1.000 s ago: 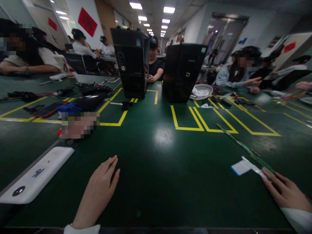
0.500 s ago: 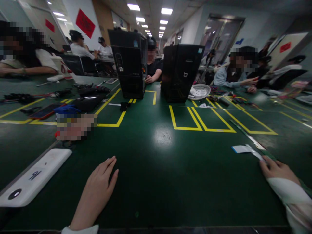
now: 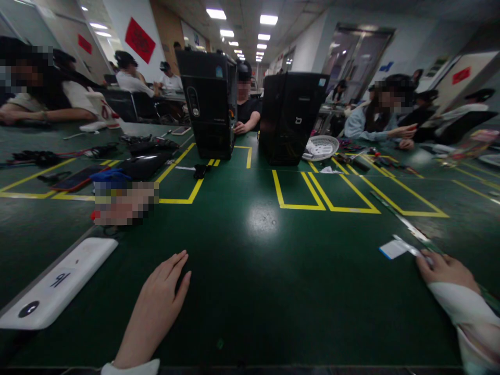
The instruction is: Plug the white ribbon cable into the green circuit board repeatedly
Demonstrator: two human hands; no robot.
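My left hand (image 3: 162,297) rests on the green tabletop (image 3: 273,291) with its fingers stretched out, holding nothing. My right hand (image 3: 447,271), at the right side, is closed on a white ribbon cable (image 3: 394,248). The cable's flat end has a blue edge and sticks out to the left of my fingertips, close to the table. The part inside my fingers is hidden. Left of my left hand lies a long white device (image 3: 64,284) with dark markings and a round dark spot.
Two black computer towers (image 3: 207,104) stand upright at the back, a person behind them. A white basket (image 3: 321,147) sits beside the right tower. Yellow tape (image 3: 300,207) marks rectangles. Cables (image 3: 35,158) and a blue item (image 3: 110,177) lie at left. People sit on both sides.
The free end of the ribbon cable has turned and dropped slightly in my right hand. My left hand stays where it was. The view has shifted slightly.
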